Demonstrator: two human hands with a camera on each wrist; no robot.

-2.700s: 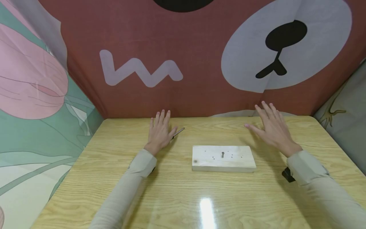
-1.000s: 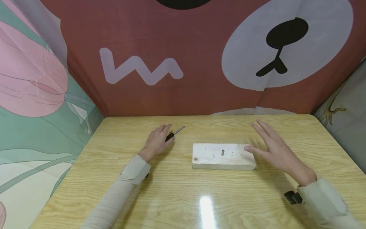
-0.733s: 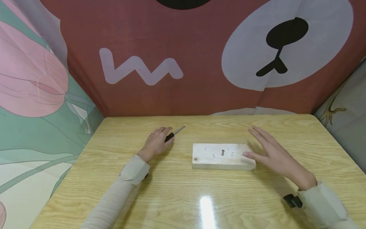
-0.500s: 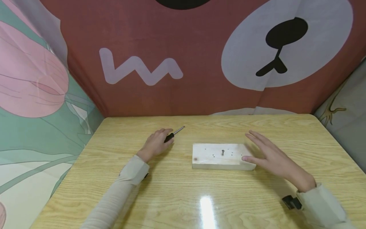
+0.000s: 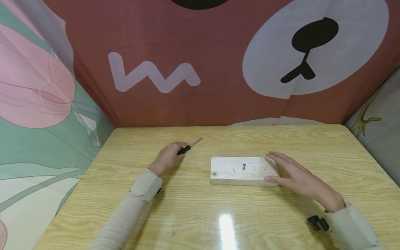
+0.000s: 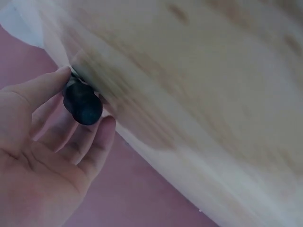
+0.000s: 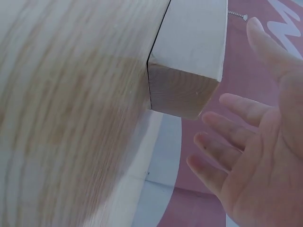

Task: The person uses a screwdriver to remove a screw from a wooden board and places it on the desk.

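At the left of the table, my left hand [image 5: 166, 157] holds a screwdriver [image 5: 184, 150] by its black handle, the metal shaft pointing away to the right. In the left wrist view, thumb and fingers are around the handle [image 6: 84, 105]. A pale wooden block [image 5: 226, 171] lies flat, with a screw [image 5: 244, 167] standing up near its middle and several small holes in its top. My right hand [image 5: 301, 180] is over the block's right end with thumb and fingers spread. The right wrist view shows its fingers beside the block's end, holding nothing.
A light wood-grain table [image 5: 187, 208] carries everything. A red printed cloth [image 5: 156, 111] hangs along its back edge, with patterned cloth [image 5: 40, 156] on the left. A black device [image 5: 318, 223] is at the right wrist.
My left hand has drawn back from beside the screwdriver and closed around its handle; the shaft has barely shifted. My right hand has come down and leftward over the block's right end.
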